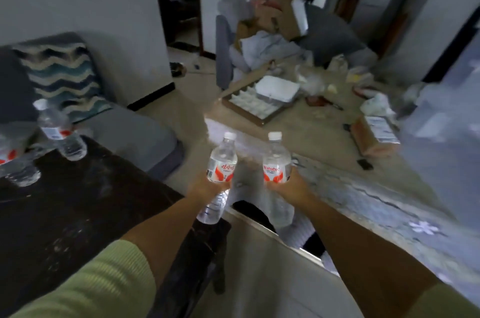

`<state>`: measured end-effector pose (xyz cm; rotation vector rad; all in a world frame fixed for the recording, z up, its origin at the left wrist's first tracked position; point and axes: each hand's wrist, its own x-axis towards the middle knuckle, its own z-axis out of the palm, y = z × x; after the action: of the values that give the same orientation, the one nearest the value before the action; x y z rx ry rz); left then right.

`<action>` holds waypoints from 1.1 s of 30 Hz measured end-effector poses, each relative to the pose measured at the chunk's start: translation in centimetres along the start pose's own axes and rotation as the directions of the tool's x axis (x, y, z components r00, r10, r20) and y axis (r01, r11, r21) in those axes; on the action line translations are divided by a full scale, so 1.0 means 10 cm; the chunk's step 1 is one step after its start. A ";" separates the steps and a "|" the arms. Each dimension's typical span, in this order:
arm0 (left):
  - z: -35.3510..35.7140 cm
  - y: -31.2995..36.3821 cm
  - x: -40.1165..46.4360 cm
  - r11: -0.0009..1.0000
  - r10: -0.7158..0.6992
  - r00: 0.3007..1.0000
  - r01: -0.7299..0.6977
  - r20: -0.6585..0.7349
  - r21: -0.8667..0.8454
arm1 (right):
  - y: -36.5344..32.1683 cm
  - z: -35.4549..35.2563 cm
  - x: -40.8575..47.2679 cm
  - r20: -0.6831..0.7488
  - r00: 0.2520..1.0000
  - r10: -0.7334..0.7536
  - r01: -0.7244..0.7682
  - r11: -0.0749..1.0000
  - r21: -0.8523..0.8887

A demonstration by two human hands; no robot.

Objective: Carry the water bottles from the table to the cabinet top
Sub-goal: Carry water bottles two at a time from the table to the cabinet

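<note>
1. The left hand (207, 186) grips a water bottle (220, 161) around its middle, upright, white cap on top.
2. The right hand (288, 187) grips a second bottle (276, 159) the same way, just beside the first.
3. Two more bottles (61, 130) stand on the dark table (78, 200) at left.
4. A grey sofa (130, 133) with a zigzag cushion (62, 76) sits behind the table.
5. Cardboard boxes (275, 19) clutter the floor beyond.

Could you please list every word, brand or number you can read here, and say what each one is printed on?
"Wahaha": label of the bottle in the right hand.
Red Chinese characters, too blurred to read: label of the bottle in the left hand.
Unreadable: labels of the table bottles; label on the floor box.
</note>
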<state>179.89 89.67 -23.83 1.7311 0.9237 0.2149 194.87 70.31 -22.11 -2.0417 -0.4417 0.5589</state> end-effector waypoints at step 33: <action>4.24 1.21 -3.22 0.643 0.147 0.094 -0.765 0.985 -0.023 | 1.95 -1.91 -5.18 -0.768 -0.018 0.640 -0.389 0.703 0.595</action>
<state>187.65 35.81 -19.55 2.1205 -0.6896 -0.7316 164.02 20.61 -19.43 -1.8277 1.2294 -0.3888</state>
